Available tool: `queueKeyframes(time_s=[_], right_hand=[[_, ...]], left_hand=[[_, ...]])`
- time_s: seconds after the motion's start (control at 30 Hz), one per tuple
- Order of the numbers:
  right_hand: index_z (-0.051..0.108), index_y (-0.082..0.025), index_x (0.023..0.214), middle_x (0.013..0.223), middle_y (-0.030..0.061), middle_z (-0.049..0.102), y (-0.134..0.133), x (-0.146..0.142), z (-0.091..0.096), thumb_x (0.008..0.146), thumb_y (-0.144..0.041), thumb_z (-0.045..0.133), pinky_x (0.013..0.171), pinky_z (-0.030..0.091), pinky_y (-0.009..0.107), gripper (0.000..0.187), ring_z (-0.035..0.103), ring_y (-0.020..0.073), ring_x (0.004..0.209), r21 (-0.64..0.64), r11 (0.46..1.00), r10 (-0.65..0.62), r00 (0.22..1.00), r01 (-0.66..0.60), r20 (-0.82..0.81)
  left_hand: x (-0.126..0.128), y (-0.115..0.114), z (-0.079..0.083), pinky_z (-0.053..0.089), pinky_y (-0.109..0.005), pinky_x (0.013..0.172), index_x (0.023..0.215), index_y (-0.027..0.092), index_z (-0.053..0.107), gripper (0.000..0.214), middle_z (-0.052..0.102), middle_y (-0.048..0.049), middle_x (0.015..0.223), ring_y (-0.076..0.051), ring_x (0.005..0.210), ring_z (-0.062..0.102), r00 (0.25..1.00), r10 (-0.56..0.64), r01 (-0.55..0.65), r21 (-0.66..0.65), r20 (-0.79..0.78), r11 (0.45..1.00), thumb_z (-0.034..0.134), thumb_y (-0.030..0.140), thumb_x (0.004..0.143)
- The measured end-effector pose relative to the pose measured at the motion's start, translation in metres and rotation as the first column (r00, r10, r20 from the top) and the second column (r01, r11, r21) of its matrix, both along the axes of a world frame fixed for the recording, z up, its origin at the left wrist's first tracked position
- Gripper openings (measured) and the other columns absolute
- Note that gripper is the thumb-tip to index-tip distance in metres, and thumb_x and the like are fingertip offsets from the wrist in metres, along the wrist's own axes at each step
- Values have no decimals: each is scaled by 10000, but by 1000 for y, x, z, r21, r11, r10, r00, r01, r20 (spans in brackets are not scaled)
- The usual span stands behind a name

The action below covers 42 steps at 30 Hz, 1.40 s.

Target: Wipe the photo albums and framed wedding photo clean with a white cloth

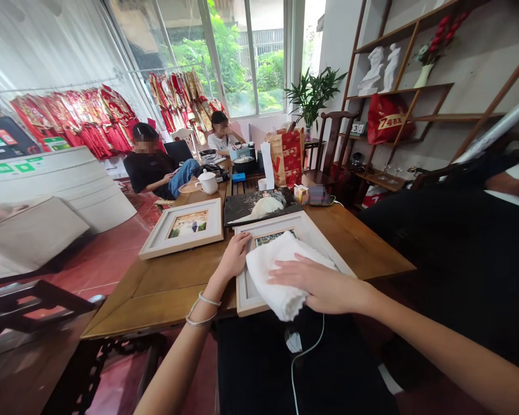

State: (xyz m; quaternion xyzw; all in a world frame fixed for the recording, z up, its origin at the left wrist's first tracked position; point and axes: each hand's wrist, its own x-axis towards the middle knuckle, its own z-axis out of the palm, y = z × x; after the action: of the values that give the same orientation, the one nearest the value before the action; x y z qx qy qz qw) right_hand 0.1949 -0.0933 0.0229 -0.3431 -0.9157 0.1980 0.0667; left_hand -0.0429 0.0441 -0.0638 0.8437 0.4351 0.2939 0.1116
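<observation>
A white-bordered picture frame [324, 241] with a pale wood edge lies at the near side of the wooden table. My left hand [236, 253] grips its left edge, fingers curled over the rim. Under my right hand [305, 279], a folded white towel [263, 262] is held against the frame, covering most of its picture. The towel's lower end hangs over the near edge. Farther left lies a second framed picture [158, 233], face up. Behind both is a dark photo panel [237, 210] showing a figure in a white dress.
The wooden table [168, 288] also carries a white lidded mug [207, 182], red paper bags [290, 155], a small tissue box [301, 194] and a phone [322, 199]. Two people sit on the far left side. A dark-clothed person is close at right. A white cable [293, 374] hangs below.
</observation>
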Motion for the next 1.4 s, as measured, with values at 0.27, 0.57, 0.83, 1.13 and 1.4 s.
queueKeyframes(time_s=[0.27,0.57,0.83,1.13,1.4], right_hand=[[567,-257,1257,1344,23,548,-45,34,9,605,56,367,1101,285,479,751,428,221,1295,221,948,-251,965,230,70],[552,-219,1278,1369,51,523,41,56,-23,640,-35,461,1069,310,466,671,393,243,1317,425,841,-396,916,335,62],[526,-155,1298,1456,114,401,113,51,-24,692,-96,512,1069,288,477,609,331,286,1350,510,759,-522,846,405,105],[534,-147,1280,1413,93,466,62,53,-20,632,-73,493,1049,343,430,653,412,249,1305,472,826,-419,896,308,148],[533,-234,1289,1381,68,508,-30,60,-11,631,-92,513,1009,366,506,673,474,290,1241,420,874,-325,937,246,128]], left_hand=[[-1,0,-1,348,-473,1087,1192,131,599,414,571,-119,1280,-248,1244,467,1000,4,-4,11,-11,1000,362,74,857],[-2,1,-1,351,-478,1083,1194,154,602,413,577,-113,1265,-246,1236,470,1000,-11,12,26,-28,1000,369,84,860],[-1,0,0,355,-469,1081,1203,121,594,416,569,-137,1271,-254,1237,471,998,-5,7,22,-63,1000,362,85,860],[0,-4,4,349,-462,1086,1207,100,588,405,554,-148,1287,-258,1254,450,996,6,-5,16,-87,1000,370,102,866],[1,-4,3,346,-469,1088,1210,127,587,405,563,-129,1284,-253,1252,456,996,7,-5,20,-87,1000,385,101,860]])
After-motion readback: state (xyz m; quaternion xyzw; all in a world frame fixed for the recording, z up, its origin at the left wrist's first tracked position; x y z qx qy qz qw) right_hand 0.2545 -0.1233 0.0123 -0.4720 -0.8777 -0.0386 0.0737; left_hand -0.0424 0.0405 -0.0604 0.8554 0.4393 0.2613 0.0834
